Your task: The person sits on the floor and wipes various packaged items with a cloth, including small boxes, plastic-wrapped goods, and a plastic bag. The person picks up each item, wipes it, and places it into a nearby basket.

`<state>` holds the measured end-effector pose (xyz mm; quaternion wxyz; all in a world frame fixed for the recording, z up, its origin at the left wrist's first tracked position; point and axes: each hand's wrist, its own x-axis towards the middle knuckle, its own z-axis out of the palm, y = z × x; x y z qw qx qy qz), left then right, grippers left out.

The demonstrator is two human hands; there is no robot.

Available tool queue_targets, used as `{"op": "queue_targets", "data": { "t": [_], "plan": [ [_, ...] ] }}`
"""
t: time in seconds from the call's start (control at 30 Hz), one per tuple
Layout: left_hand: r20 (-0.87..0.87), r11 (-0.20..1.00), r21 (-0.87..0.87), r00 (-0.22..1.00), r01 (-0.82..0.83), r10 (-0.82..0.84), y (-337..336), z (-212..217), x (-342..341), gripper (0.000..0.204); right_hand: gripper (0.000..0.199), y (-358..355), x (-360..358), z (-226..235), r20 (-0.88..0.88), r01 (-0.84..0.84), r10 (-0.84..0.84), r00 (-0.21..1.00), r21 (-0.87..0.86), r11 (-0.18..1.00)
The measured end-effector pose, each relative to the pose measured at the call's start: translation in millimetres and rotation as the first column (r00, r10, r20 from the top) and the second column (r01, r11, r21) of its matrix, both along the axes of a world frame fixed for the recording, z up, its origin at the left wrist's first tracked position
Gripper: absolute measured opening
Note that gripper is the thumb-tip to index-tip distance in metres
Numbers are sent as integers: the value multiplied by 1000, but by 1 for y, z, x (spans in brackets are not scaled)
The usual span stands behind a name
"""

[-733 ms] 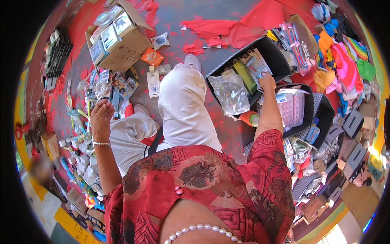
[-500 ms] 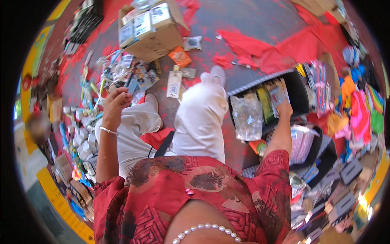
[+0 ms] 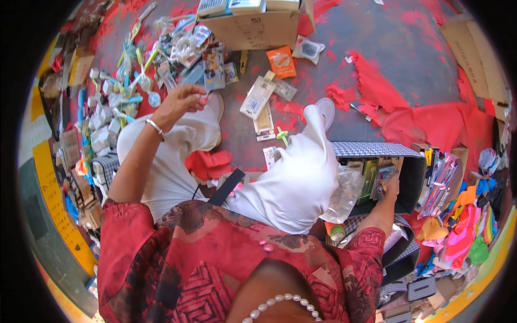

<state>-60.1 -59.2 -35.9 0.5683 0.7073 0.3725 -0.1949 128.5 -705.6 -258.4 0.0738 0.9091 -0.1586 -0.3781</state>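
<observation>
On my right, my right hand [image 3: 390, 185] reaches into a black storage box [image 3: 412, 185] with a black-and-white checked outer side. Its fingers are closed on a small clear plastic packet [image 3: 383, 189], whose contents I cannot make out. Beside it in the box stand a green packet [image 3: 368, 177] and a crumpled clear plastic bag [image 3: 344, 196], which spills over the near edge. My left hand [image 3: 180, 105] hangs above my left leg with loosely bent fingers and nothing visible in them. Below and beyond it lie small packaged goods [image 3: 214, 67].
A cardboard box [image 3: 253, 29] of packets stands ahead. Between my feet lie an orange packet [image 3: 281, 62], a white package [image 3: 257, 97] and a green clip-like piece [image 3: 282, 135]. Brushes and small boxes [image 3: 105, 129] pile up at left; bright balloon-like pieces [image 3: 463, 226] lie at right.
My view has shifted, and the storage box now appears lower and tipped more on its side. My right hand has stayed inside it among the packets. My left hand remains raised.
</observation>
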Motion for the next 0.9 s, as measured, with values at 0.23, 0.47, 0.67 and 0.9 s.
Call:
{"op": "queue_targets", "data": {
  "t": [0.23, 0.47, 0.67, 0.9],
  "plan": [
    [77, 973, 57, 971, 224, -228, 15, -8, 18, 28, 75, -10, 10, 1, -44, 106, -97, 994, 352, 930],
    [96, 815, 300, 834, 497, -544, 11, -18, 36, 35, 85, -14, -2, 2, 34, 51, -67, 997, 349, 936],
    [-38, 561, 573, 703, 598, -710, 7, -4, 41, 35, 36, 41, 26, 89, 22, 26, -41, 999, 457, 889],
    [-194, 407, 723, 729, 558, -656, 27, 9, 37, 28, 29, 288, 91, 197, 300, -501, 409, 862, 630, 593]
  ]
}}
